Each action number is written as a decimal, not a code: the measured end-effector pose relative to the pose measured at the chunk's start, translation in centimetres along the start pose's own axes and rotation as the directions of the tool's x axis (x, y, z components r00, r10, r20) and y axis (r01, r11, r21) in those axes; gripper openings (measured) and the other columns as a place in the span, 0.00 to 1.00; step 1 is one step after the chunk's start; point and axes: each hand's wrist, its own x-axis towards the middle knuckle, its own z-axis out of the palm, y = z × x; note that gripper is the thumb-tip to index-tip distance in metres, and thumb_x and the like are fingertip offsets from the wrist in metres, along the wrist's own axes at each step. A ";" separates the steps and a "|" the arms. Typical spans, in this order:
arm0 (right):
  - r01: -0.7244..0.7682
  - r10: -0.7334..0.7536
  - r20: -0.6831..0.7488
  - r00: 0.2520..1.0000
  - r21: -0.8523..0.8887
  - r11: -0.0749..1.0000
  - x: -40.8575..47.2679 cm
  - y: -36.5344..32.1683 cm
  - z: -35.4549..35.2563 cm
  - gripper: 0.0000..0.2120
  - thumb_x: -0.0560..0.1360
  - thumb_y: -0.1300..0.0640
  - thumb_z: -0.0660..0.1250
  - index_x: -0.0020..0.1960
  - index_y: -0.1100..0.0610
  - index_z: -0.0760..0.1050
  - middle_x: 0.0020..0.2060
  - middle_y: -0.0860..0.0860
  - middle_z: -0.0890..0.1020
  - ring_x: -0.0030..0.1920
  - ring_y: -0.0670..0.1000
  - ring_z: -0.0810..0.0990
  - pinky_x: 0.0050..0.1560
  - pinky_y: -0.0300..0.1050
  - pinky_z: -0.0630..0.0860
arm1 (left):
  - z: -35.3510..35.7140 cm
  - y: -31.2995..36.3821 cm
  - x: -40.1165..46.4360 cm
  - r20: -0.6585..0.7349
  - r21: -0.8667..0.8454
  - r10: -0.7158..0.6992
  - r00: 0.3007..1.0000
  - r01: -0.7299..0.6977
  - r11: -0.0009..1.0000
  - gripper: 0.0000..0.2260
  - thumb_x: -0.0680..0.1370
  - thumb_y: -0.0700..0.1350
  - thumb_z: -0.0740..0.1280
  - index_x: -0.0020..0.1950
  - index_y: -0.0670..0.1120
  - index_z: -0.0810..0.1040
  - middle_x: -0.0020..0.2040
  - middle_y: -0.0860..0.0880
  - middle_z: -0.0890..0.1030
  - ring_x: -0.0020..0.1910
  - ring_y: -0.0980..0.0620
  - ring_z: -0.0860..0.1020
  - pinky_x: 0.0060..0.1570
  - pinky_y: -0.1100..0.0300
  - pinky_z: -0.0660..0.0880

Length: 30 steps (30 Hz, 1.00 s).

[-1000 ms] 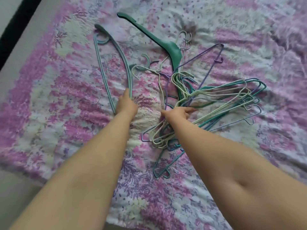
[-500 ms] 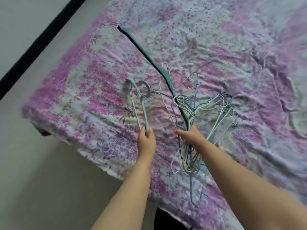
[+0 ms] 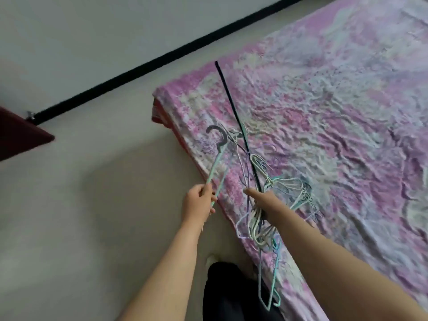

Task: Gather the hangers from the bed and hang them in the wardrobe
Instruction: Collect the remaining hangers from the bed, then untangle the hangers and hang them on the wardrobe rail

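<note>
The left hand (image 3: 198,203) has its fingers curled round the lower bars of a pale teal hanger (image 3: 216,164); from those fingers the hanger runs up and away, and its dark hook (image 3: 217,135) hangs above the near corner of the bed (image 3: 347,126); whether 1 or 2 hangers sit in that grip is hard to tell through the blur. The right hand (image 3: 260,198) is wrapped round a tangled bundle of hangers (image 3: 259,225) in cream, lilac and teal wire; its thumb points toward the left hand, and the other fingers are hidden behind the bundle, so how they lie cannot be told; some loops of the bundle fan out beyond the fingers over the bedspread (image 3: 324,181), and the rest dangle below the wrist past the bed's edge. A long dark green hanger (image 3: 234,112) rises out of the same grip, up and away from the fingers across the pink floral cover. The 2 hands are near each other but apart. Below the arms a dark trouser leg (image 3: 231,295) shows against the pale floor (image 3: 81,216); far to the left of the left hand's fingers a dark red furniture corner (image 3: 20,135) juts in, under a black skirting strip (image 3: 162,59).
</note>
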 end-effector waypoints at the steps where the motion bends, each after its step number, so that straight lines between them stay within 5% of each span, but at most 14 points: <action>1: 0.012 -0.012 0.000 1.000 -0.030 0.999 -1.6 0.4 1.6 0.29 0.67 0.43 0.75 0.53 0.64 0.68 0.33 0.52 0.67 0.29 0.52 0.67 0.30 0.43 0.63 | -2.6 -1.0 -1.8 -0.064 0.038 -0.009 0.998 0.012 0.999 0.13 0.81 0.49 0.60 0.38 0.47 0.76 0.33 0.52 0.82 0.21 0.53 0.73 0.28 0.59 0.73; 5: 0.039 -0.034 0.041 0.999 -0.132 0.991 -7.6 2.6 9.1 0.21 0.69 0.47 0.74 0.44 0.64 0.72 0.32 0.56 0.71 0.30 0.53 0.71 0.32 0.43 0.67 | -13.4 -5.0 -9.1 -0.237 0.253 -0.047 0.970 0.109 0.961 0.16 0.80 0.54 0.57 0.38 0.48 0.76 0.34 0.55 0.82 0.34 0.54 0.78 0.33 0.60 0.71; 12: 0.116 -0.058 0.274 0.960 -0.200 0.973 -19.1 8.3 25.0 0.32 0.57 0.41 0.77 0.48 0.65 0.75 0.34 0.59 0.73 0.32 0.56 0.75 0.34 0.50 0.72 | -29.7 -17.6 -22.9 -0.469 0.326 -0.109 0.877 0.287 0.901 0.20 0.78 0.60 0.57 0.38 0.45 0.73 0.38 0.48 0.81 0.41 0.43 0.78 0.39 0.56 0.75; 17: 0.115 -0.082 0.487 0.870 -0.038 0.993 -30.2 13.9 38.7 0.15 0.71 0.48 0.72 0.39 0.57 0.71 0.28 0.53 0.73 0.25 0.52 0.74 0.29 0.41 0.73 | -41.3 -26.5 -34.3 -0.577 0.524 -0.047 0.816 0.413 0.745 0.15 0.80 0.56 0.57 0.47 0.48 0.77 0.47 0.47 0.81 0.48 0.42 0.79 0.41 0.55 0.72; 19: 0.035 -0.062 0.588 0.806 0.057 0.998 -34.0 15.9 44.2 0.10 0.75 0.49 0.68 0.44 0.54 0.71 0.36 0.53 0.76 0.35 0.55 0.80 0.36 0.42 0.79 | -45.4 -29.2 -38.1 -0.604 0.576 -0.047 0.796 0.476 0.665 0.15 0.81 0.55 0.57 0.52 0.48 0.78 0.51 0.48 0.80 0.50 0.44 0.80 0.44 0.56 0.73; 21: -0.008 -0.051 0.680 0.732 0.083 0.997 -37.6 17.7 49.2 0.10 0.76 0.49 0.67 0.51 0.53 0.70 0.29 0.50 0.79 0.47 0.57 0.84 0.42 0.48 0.81 | -48.2 -31.5 -41.4 -0.647 0.632 0.024 0.762 0.519 0.576 0.12 0.80 0.54 0.62 0.51 0.48 0.81 0.49 0.48 0.80 0.45 0.47 0.81 0.40 0.58 0.72; 22: -0.025 -0.040 0.722 0.691 0.079 0.997 -39.4 18.6 51.4 0.13 0.77 0.50 0.66 0.57 0.54 0.69 0.25 0.48 0.78 0.45 0.58 0.85 0.46 0.51 0.81 | -49.3 -32.3 -43.0 -0.654 0.675 0.087 0.751 0.527 0.517 0.08 0.75 0.52 0.70 0.44 0.48 0.82 0.42 0.49 0.80 0.37 0.48 0.81 0.33 0.60 0.70; 24: -0.020 -0.001 0.765 0.644 0.018 1.000 -42.4 20.5 55.4 0.18 0.77 0.53 0.66 0.65 0.55 0.68 0.37 0.49 0.82 0.38 0.60 0.84 0.57 0.57 0.77 | -50.9 -34.1 -45.5 -0.665 0.707 0.134 0.735 0.560 0.432 0.12 0.59 0.47 0.82 0.28 0.48 0.78 0.28 0.49 0.76 0.21 0.49 0.74 0.24 0.63 0.60; 26: 0.038 0.065 0.788 0.612 -0.111 0.993 -44.4 22.3 58.8 0.14 0.76 0.53 0.68 0.59 0.57 0.73 0.65 0.53 0.72 0.50 0.64 0.82 0.50 0.57 0.78 | -52.3 -35.9 -47.6 -0.679 0.711 0.136 0.721 0.600 0.367 0.15 0.55 0.42 0.82 0.26 0.48 0.75 0.25 0.50 0.72 0.19 0.49 0.71 0.24 0.62 0.61; 30: 0.095 0.195 0.788 0.583 -0.305 0.948 -46.5 24.7 63.4 0.13 0.74 0.52 0.70 0.52 0.57 0.72 0.70 0.59 0.66 0.57 0.66 0.79 0.37 0.50 0.81 | -54.4 -38.1 -51.1 -0.722 0.687 0.164 0.672 0.668 0.286 0.13 0.58 0.40 0.79 0.31 0.48 0.76 0.28 0.51 0.72 0.24 0.50 0.72 0.28 0.59 0.67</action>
